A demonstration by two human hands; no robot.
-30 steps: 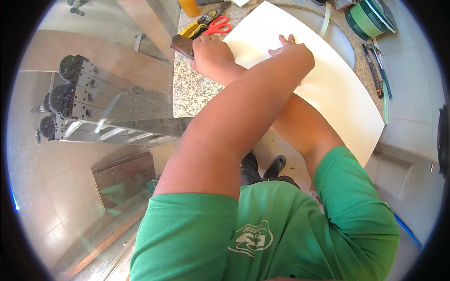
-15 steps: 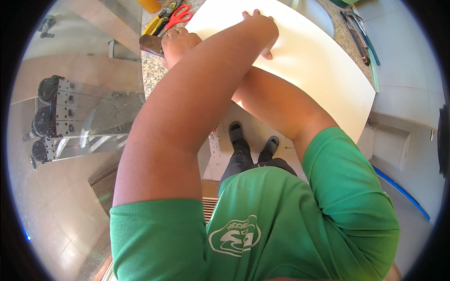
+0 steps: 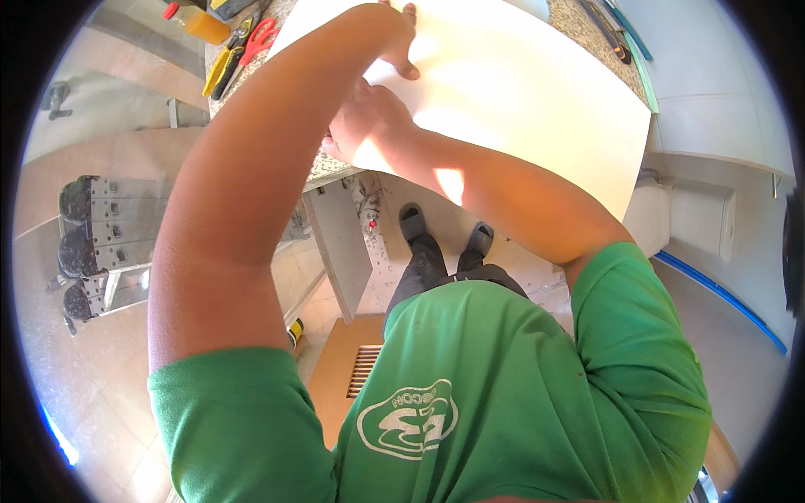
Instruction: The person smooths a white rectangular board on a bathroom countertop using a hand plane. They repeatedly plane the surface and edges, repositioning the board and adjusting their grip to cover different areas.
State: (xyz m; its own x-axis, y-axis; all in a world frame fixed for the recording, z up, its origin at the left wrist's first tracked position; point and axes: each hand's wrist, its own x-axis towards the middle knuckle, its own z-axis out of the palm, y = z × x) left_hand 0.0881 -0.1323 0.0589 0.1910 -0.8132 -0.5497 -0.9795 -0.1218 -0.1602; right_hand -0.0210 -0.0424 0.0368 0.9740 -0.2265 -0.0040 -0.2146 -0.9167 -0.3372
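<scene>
A large white board (image 3: 537, 92) lies over a speckled stone counter (image 3: 331, 172). My left hand (image 3: 401, 42) presses on its upper part, open, fingers apart. Below it, my right hand (image 3: 369, 117) is closed at the board's left edge, close to the counter's front. My left forearm crosses in front and covers whatever the right hand grips; half a second ago a dark brown block-like tool showed in that hand. Red-handled scissors (image 3: 262, 38) and a yellow-and-black cutter (image 3: 220, 71) lie on the counter to the left.
An orange-filled bottle (image 3: 197, 23) with a red cap stands at the upper left. Long hand tools (image 3: 610, 29) lie at the counter's right. A folded metal ladder (image 3: 117, 230) is on the left. A blue tube (image 3: 721, 302) runs at the right; a toilet (image 3: 671, 214) stands there.
My right hand has slid toward me and to the right along the board's edge, so the dark brown tool no longer shows. The view has shifted; my left hand stays on the board.
</scene>
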